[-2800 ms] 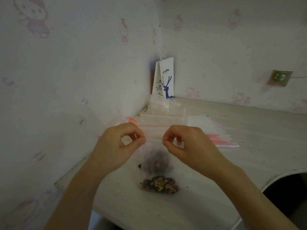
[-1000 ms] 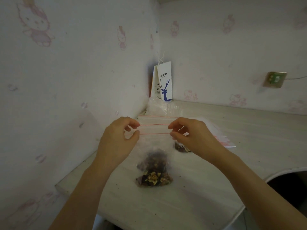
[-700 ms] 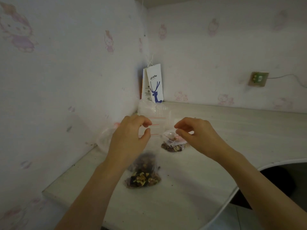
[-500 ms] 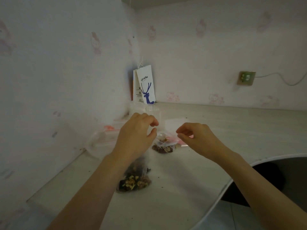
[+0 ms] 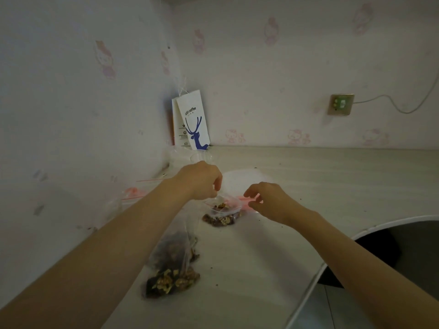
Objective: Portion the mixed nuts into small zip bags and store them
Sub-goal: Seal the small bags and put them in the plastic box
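Corner station: pale wood-grain worktop (image 5: 308, 176) with a curved front edge, set against two walls papered with a cartoon-cat print.

Nearest the person lies the large clear supply bag of mixed nuts (image 5: 171, 274), slumped on its side. Beyond it, near mid-worktop, sits the small zip bag (image 5: 222, 214). Nuts are settled in its near end and its mouth is unsealed.

The left hand (image 5: 202, 180) reaches down onto the mouth's left edge. Its fingertips are curled and hidden behind the knuckles, so whether that grip pinches the rim cannot be told. The right hand (image 5: 268, 200) hovers just beside the bag's right edge. Its grip is loose, thumb and fingers apart, and it has hold of nothing.

Orientation: the small bag's mouth faces away from the person, towards the back wall. Its long axis appears to run near to far.

Judgement: the step in hand is sealing. Recommended method: take both corners of the mouth, draw the strip taut, clear any nuts from the track, then press along it from one end.

Behind the bag lies a stack of empty zip bags (image 5: 242, 179). A paper coffee bag (image 5: 193, 119) stands in the corner, and a wall socket (image 5: 341, 104) sits well to the right.
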